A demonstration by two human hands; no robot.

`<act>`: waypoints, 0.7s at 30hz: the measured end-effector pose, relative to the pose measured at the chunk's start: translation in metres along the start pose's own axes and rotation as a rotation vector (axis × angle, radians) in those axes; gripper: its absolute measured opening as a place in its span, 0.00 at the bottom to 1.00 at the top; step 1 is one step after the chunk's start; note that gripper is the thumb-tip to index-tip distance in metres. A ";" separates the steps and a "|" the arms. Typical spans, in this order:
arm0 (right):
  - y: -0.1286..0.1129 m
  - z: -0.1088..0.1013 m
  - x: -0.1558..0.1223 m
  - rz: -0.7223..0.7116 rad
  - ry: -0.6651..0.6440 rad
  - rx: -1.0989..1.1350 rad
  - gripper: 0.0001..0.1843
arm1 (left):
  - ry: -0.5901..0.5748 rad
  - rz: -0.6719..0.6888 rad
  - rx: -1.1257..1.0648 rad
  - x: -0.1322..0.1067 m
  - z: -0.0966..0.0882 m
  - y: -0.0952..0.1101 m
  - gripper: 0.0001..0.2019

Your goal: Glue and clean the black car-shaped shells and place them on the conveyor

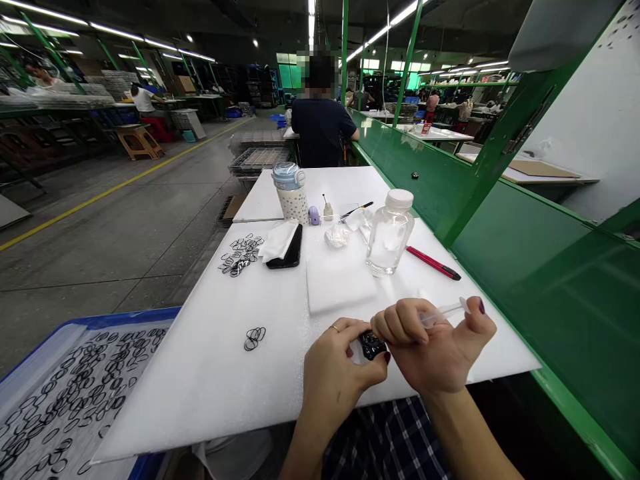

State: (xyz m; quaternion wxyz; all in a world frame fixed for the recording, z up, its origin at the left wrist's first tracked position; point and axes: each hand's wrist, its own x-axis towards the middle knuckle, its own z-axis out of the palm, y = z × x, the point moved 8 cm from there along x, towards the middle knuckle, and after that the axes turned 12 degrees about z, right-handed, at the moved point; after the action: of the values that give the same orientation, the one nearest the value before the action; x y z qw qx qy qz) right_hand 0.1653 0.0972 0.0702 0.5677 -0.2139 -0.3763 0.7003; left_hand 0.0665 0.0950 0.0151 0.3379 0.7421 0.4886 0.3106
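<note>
My left hand point(336, 365) pinches a small, glossy black part point(372, 345) between thumb and fingers, just above the front of the white table. Close against it, my right hand point(434, 347) is wrapped round a clear plastic syringe point(441, 313), the thumb at the plunger's end. The fingers hide the syringe's tip, so I cannot tell whether it touches the black part. To the left, a few thin black rings point(255, 339) lie on the white table surface point(200, 373). Beyond my hands is a folded white sheet point(340, 283).
A clear bottle point(391, 233) and red pen point(433, 263) stand and lie at right. Farther back are a tumbler point(291, 193), a phone point(287, 257) under tissue, and a ring pile point(240, 255). A blue tray point(95, 319) of rings sits lower left; a green partition point(540, 287) borders the right.
</note>
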 end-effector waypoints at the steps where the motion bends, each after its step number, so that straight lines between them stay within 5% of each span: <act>1: 0.001 0.000 0.000 0.000 0.006 -0.002 0.34 | 0.002 0.000 0.004 0.000 0.000 0.001 0.13; 21: 0.003 0.000 -0.003 -0.027 0.114 -0.092 0.34 | 0.011 -0.026 0.017 0.000 -0.003 0.004 0.12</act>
State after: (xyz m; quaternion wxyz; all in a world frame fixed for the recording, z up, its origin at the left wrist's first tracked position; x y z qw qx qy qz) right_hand 0.1641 0.0943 0.0681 0.5871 -0.2742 -0.3782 0.6612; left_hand 0.0664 0.0948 0.0203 0.3329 0.7368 0.5025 0.3063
